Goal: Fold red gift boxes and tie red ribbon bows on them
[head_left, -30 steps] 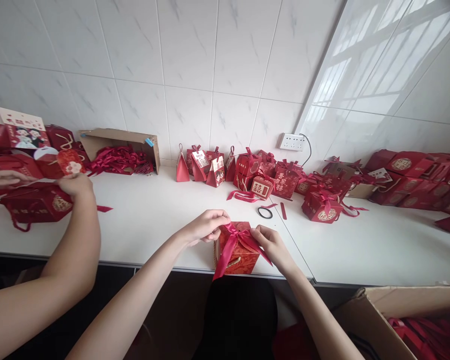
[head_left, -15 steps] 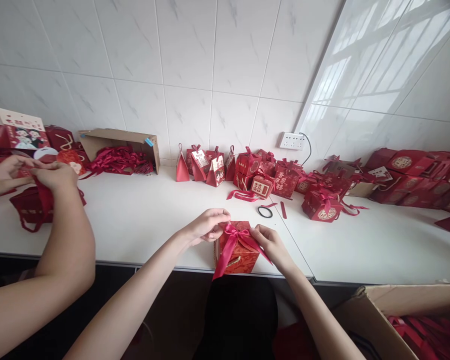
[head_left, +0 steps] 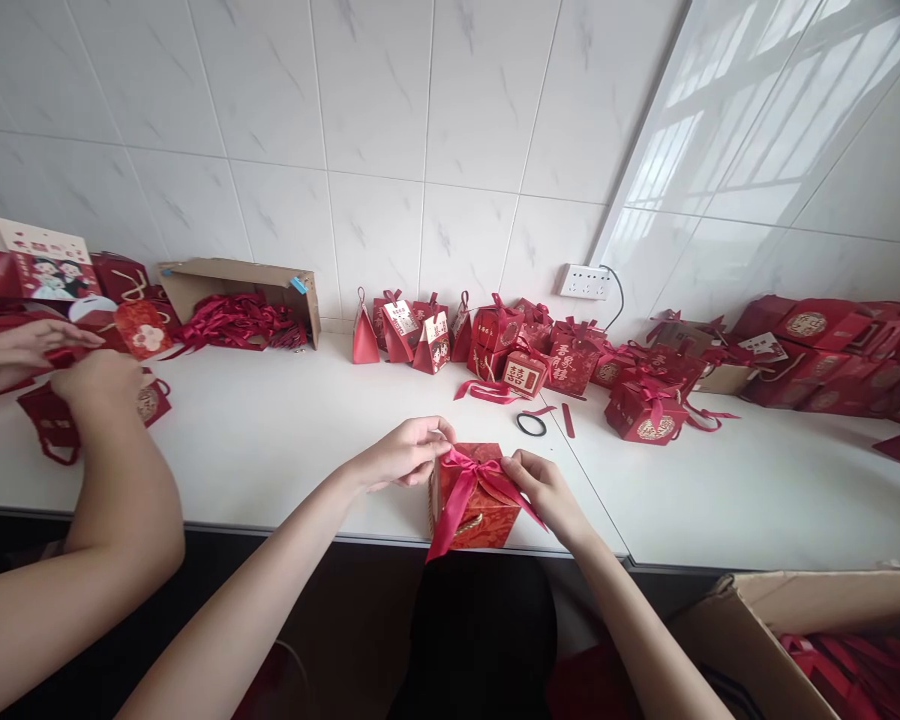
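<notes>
A red patterned gift box with a twisted cord handle stands at the table's front edge. On its top lies a pink-red ribbon tied in a bow, its tails hanging down the front. My left hand pinches the bow's left loop between thumb and fingers. At the other side, my right hand grips the right loop, fingers closed. Behind the box lie a black ring and a short red strip.
A co-worker's hands are over a dark red box at the left. Finished-looking boxes line the wall. A cardboard box of ribbons stands back left; another carton is at the lower right.
My left hand has shifted slightly left, drawing its loop outward, so the bow looks wider. My right hand has barely moved. The co-worker's hands have moved apart and down.
</notes>
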A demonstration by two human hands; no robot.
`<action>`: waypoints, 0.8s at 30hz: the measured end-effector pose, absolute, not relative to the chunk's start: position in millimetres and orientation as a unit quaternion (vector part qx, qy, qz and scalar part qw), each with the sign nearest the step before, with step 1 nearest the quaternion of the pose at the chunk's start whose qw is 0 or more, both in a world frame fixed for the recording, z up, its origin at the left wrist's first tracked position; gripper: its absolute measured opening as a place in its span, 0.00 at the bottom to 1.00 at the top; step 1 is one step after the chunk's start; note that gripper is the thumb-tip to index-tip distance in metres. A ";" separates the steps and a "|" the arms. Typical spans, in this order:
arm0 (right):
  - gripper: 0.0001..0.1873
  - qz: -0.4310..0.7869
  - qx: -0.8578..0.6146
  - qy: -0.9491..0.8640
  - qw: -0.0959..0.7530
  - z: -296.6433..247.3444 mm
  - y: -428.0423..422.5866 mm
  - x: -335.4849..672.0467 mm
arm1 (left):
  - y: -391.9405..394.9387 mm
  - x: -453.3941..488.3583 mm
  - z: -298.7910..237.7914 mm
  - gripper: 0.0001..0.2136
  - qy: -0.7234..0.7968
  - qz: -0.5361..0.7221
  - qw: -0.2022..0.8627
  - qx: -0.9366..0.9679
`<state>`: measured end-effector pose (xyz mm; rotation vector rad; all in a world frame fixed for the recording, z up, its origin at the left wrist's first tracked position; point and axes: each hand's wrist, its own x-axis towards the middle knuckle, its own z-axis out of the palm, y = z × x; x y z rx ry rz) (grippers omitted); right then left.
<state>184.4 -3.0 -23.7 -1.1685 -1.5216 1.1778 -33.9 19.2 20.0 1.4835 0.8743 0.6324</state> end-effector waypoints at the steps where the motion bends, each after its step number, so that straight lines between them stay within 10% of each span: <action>1: 0.26 0.469 -0.469 -0.611 0.432 -22.4 -3.4 184.1 | 19.5 -34.6 19.3 0.07 0.388 0.276 0.586 0.656; 24: 0.27 0.434 -0.486 -0.627 0.428 -11.8 -6.0 183.3 | 20.1 -27.2 21.2 0.11 0.370 0.292 0.597 0.649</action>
